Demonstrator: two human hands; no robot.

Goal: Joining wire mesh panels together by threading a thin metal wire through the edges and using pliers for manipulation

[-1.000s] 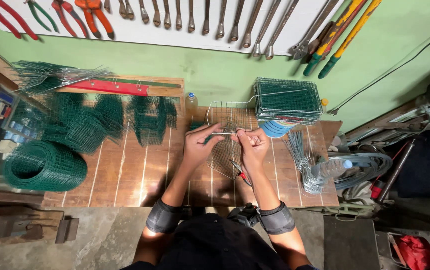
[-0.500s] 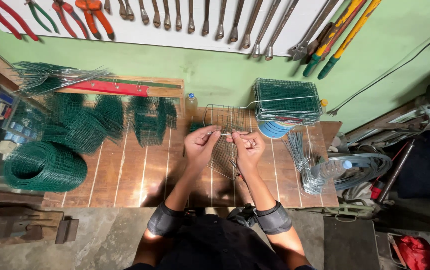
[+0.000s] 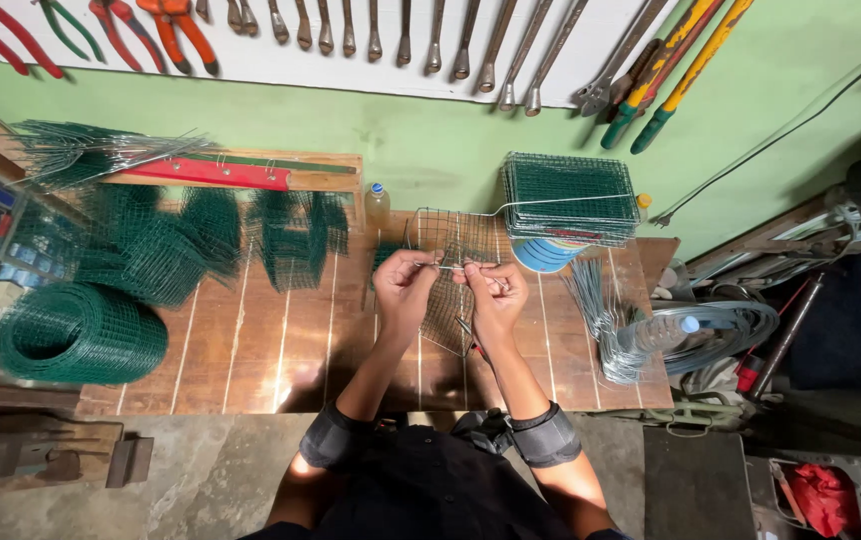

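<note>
Head view, looking straight down: my two hands meet at the middle of the frame over a wooden workbench (image 3: pixel 251 350). My left hand (image 3: pixel 404 285) is curled closed, the fingertips pinching a thin straight wire (image 3: pixel 451 266) that runs across to my right hand (image 3: pixel 496 293). The right fingers are also bent in and closed on the other end of that wire, and both hands press against a bare wire mesh panel (image 3: pixel 448 300) lying on the bench just under them. The panel reaches from the far edge of the bench down past my knuckles. Beneath my right palm I can see the red handles of a small pair of pliers (image 3: pixel 471 340); whether my palm touches them I cannot tell.

To the upper right of my hands sits a stack of green mesh baskets (image 3: pixel 571 195) on a pile of blue plates or lids (image 3: pixel 543 255). At the right of the frame lies a bundle of cut wire lengths (image 3: pixel 601 320) beside a coil of grey wire (image 3: pixel 721 330). At the left, a roll of green mesh (image 3: pixel 76 335) rests near the bench corner, with bent green mesh pieces (image 3: pixel 201 240) spread between it and my hands. A small plastic bottle (image 3: pixel 378 203) stands at the far edge. Along the top of the frame, hand tools (image 3: pixel 431 40) hang on a white board against the green wall.
</note>
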